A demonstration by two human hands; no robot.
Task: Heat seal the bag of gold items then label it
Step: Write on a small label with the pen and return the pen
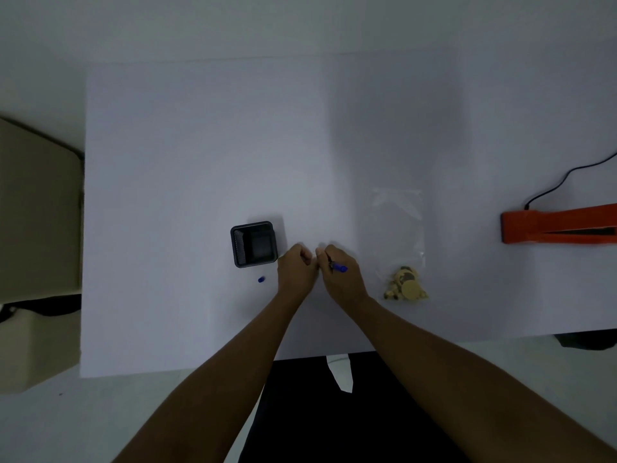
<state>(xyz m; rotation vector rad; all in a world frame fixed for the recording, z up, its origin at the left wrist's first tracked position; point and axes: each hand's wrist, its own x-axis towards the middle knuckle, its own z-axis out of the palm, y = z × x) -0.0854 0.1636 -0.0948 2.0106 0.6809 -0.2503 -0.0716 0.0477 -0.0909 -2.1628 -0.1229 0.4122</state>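
Observation:
A clear plastic bag [397, 225] lies flat on the white table, right of centre, with gold items [405, 284] bunched at its near end. An orange heat sealer [554, 226] sits at the far right. My right hand [339, 274] is shut on a blue pen [340, 268], well left of the bag. My left hand [297, 267] is curled beside it, fingertips meeting the right hand's; something small and white may be pinched between them, too small to tell. A blue pen cap [261, 279] lies loose on the table.
A black square mesh holder [237, 243] stands just left of my hands. The sealer's black cable [564, 177] runs off to the right. The white table [200, 162] ends at a near edge by my body. A beige box [36, 208] sits left.

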